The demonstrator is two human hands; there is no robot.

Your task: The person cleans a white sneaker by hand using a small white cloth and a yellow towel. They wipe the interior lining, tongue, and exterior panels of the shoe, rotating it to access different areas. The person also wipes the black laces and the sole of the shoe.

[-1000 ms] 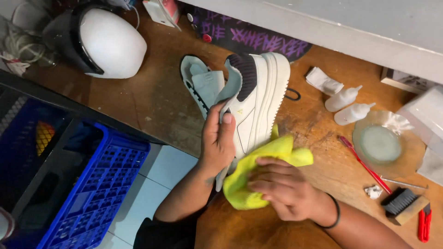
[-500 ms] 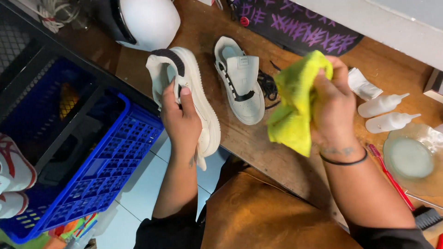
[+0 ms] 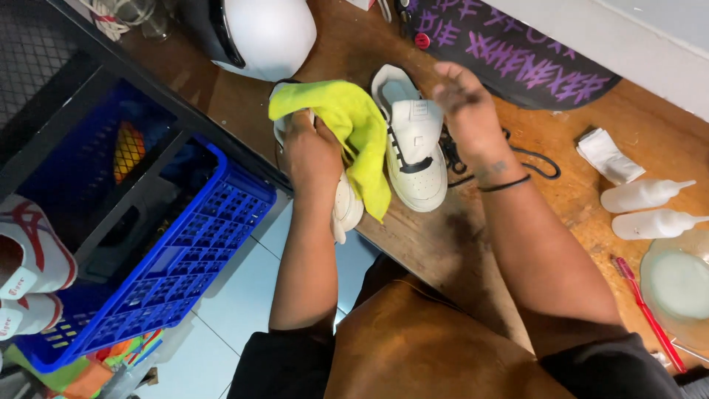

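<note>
Fluffy yellow-green microfibre, the cloth (image 3: 353,129) lies draped in soft folds over the white sneaker (image 3: 341,199) that the left hand (image 3: 310,151) grips, fingers clenched around the shoe's upper part at the near-left edge of the table (image 3: 413,229); the shoe's smooth, thick rubbery sole pokes out below the wrist, hanging over that edge. The cloth looks pinched under the same hand, though the folds hide exactly how. The right hand (image 3: 461,96) hovers released, fingers loosely spread and holding nothing, above the second sneaker (image 3: 412,144), which lies sole-down on the worn, scratched wooden table just beside the held one, its padded tongue up. Black laces (image 3: 517,159) curl in thin loops next to it, and a thin black band circles the right wrist. Towards the far-left corner sits a glossy, rounded white helmet (image 3: 258,33). Along the far edge lies a dark board with purple lettering (image 3: 517,59). Near the right edge are a folded white wipe (image 3: 607,155), two soft plastic squeeze bottles (image 3: 642,196) with pointed nozzles, a shallow glass dish (image 3: 676,277) and a slim red toothbrush (image 3: 650,314). Below the table, on pale floor tiles, stands a blue latticed plastic crate (image 3: 177,273).
</note>
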